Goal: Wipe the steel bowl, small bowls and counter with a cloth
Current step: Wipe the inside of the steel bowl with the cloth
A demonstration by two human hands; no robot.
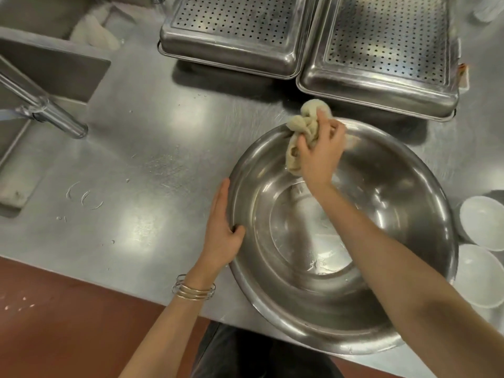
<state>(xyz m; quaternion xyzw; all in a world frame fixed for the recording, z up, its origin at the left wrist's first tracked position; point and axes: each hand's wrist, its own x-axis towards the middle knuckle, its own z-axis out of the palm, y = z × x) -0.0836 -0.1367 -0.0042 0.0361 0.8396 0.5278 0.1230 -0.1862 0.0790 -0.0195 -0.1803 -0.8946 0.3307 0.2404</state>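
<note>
Steel fills this end of the kitchen, and the big steel bowl (272,301) sits on the counter (141,165) right at its near edge, with its near rim looking as if it pokes a little past that edge. The person's right hand (319,156) has its fingers curled tight round a bunched beige cloth (302,126) and holds it against the bowl's far rim, part of the cloth spilling over to the outside. The left hand (221,227) braces the bowl's left side, fingers straight along the outer wall and the thumb resting on the rim. Two white small bowls (481,222) wait at the counter's right edge, just beside the big one and apparently untouched, so I'd judge the job is in its first part. My worry is the bowl's place: a hard wipe pulled toward the near edge could slide or tip it off, since only a flat hand steadies it. A swing to the right could knock the small bowls. Wet rings mark the counter's left part, near the sink (41,66), and the cloth could smear them rather than lift them if it is already soaked.
</note>
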